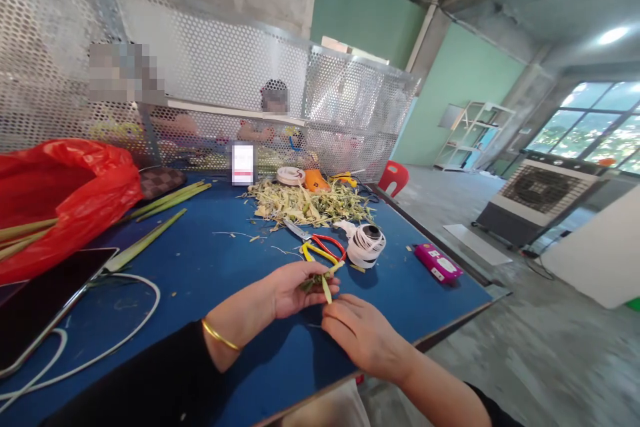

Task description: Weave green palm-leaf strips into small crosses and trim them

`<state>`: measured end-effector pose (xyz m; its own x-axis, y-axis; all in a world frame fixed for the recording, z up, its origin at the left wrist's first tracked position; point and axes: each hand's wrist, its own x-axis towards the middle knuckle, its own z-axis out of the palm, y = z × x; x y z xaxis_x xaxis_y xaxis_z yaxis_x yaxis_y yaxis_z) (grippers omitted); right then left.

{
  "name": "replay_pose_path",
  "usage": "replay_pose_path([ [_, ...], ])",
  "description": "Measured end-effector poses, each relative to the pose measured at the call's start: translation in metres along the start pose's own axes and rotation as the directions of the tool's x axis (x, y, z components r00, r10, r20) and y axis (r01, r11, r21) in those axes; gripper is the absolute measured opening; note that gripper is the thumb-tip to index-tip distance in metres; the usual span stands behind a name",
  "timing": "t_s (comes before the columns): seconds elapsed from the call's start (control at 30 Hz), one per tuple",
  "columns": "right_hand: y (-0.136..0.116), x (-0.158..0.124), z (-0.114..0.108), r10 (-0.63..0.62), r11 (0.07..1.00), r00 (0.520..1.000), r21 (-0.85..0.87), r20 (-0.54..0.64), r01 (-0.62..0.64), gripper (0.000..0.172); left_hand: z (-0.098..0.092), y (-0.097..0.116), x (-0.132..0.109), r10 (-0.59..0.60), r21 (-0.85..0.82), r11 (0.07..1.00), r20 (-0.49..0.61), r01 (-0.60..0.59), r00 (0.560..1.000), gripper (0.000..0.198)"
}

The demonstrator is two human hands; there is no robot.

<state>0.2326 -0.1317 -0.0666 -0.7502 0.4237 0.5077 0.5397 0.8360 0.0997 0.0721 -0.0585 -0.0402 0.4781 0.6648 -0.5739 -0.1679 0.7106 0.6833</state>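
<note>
My left hand (295,288) is closed around a small bunch of green leaf strips (320,280) just above the blue table (210,267). A gold bangle sits on that wrist. My right hand (360,330) is directly below and to the right, its fingertips pinching the lower end of one pale strip. Just beyond the hands lie scissors with red and yellow handles (320,247) and a roll of white tape (366,243). A heap of cut leaf scraps (310,203) lies farther back.
A red plastic bag (60,200) with long green stalks sits at the left, beside a dark tablet (40,300) and white cable (125,320). A pink box (437,263) lies near the right edge. A perforated metal screen (200,80) stands behind; people sit beyond it.
</note>
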Motion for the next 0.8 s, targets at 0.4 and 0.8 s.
replay_pose_path([
  [0.4, 0.099, 0.022, -0.044, 0.878, 0.468, 0.468, -0.391, 0.102, -0.793, 0.047, -0.010, 0.003, -0.012, 0.220, 0.046, 0.976, -0.224, -0.215, 0.950, 0.009],
  [0.8, 0.127, 0.005, -0.095, 0.542, 0.787, 0.600, -0.105, 0.589, -0.608, 0.057, -0.059, 0.015, -0.054, 0.255, 0.102, 0.967, -0.364, -0.234, 0.896, 0.009],
])
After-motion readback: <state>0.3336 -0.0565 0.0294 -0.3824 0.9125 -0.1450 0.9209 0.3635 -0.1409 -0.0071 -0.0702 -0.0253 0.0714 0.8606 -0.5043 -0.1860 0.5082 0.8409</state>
